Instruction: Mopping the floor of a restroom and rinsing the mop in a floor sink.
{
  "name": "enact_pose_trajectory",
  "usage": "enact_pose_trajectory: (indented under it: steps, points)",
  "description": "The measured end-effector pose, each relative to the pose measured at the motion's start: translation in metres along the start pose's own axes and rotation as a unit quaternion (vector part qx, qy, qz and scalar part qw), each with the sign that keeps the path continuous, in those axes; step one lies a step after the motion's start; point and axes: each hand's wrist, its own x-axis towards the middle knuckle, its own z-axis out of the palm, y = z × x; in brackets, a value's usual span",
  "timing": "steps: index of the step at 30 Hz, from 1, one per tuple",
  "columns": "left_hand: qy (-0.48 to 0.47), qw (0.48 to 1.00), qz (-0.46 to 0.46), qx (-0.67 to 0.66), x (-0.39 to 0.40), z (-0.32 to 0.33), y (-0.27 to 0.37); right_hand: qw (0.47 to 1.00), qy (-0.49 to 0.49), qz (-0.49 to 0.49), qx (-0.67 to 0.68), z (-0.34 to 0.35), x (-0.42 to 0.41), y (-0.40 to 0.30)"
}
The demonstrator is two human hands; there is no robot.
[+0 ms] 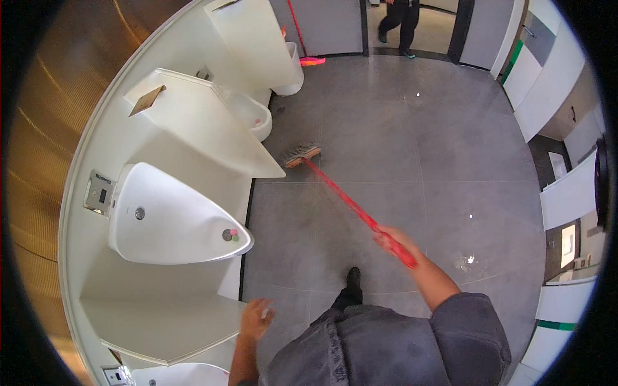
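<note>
My right hand (392, 240) grips the red handle (345, 195) of a push broom close to its upper end. The broom head (300, 155), a wooden block with grey bristles, rests on the grey tile floor (367, 140) by the corner of a white urinal partition (217, 125). My left hand (257, 317) holds nothing; its fingers are loosely curled and apart. It hangs beside the edge of a nearer partition (169, 328). A white wall urinal (169, 217) with small coloured balls near its drain stands left of the broom.
Another urinal (248, 113) sits beyond the partition, and a white bin (290, 72) stands farther along. A second broom (311, 61) with pink bristles leans against the grey wall. A person (403, 21) is at the doorway. White cabinets (545, 96) line the right side.
</note>
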Motion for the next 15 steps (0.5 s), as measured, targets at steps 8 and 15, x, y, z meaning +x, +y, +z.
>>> enact_pose_trajectory:
  steps: [8, 15]
  points:
    - [-0.432, 0.786, -0.439, -0.050, -0.085, 0.161, -0.146, 0.954, 0.281, 0.051, -0.093, 0.006, -0.249, 0.035]
    - [-0.328, 0.892, -0.272, -0.148, 0.015, 0.183, -0.117, 0.925, 0.367, 0.075, -0.059, -0.029, -0.303, -0.015]
